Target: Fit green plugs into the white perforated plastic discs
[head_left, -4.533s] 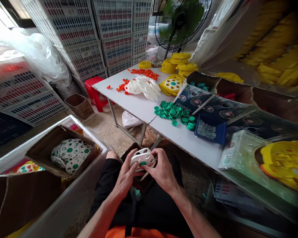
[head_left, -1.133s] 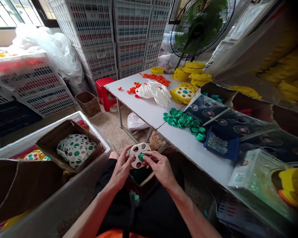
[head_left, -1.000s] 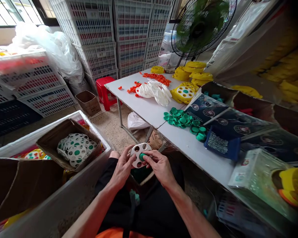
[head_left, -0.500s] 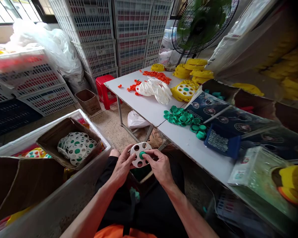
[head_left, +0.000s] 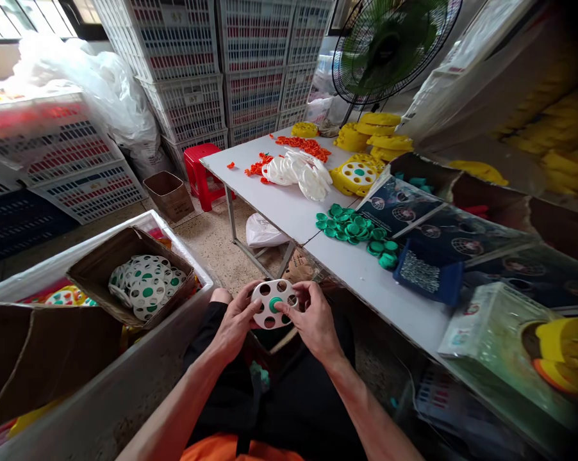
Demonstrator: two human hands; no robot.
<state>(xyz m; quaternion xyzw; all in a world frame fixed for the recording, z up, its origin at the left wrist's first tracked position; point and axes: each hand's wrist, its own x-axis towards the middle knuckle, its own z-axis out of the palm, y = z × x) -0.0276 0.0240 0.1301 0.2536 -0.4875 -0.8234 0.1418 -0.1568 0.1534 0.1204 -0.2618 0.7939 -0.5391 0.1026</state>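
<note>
Over my lap I hold a white plastic disc (head_left: pixel 271 289) with several round holes and a green cap (head_left: pixel 275 305) at its centre. My left hand (head_left: pixel 235 323) grips the disc's left edge between thumb and fingers. On the other side, my right hand (head_left: pixel 314 320) has its fingers behind the disc's edge, and its thumb presses on or beside the green cap. Loose green caps (head_left: pixel 351 225) lie on the table to the right, with a pile of plain white discs (head_left: pixel 298 173) beyond them. Finished-looking discs with green centres (head_left: pixel 147 291) fill a cardboard box on my left.
The white table (head_left: pixel 270 208) has its edge just beyond my hands. Orange pieces (head_left: pixel 303 148), yellow housings (head_left: pixel 359 173) and a blue tray of screws (head_left: pixel 428 275) are on it. A foam-walled bin (head_left: pixel 173 336) stands left; a red stool (head_left: pixel 201 182) and fan (head_left: pixel 395 45) stand behind.
My right thumb and fingers have shifted from pinching at the green cap to holding the disc's right edge, with the thumb at the cap. My left hand keeps its grip.
</note>
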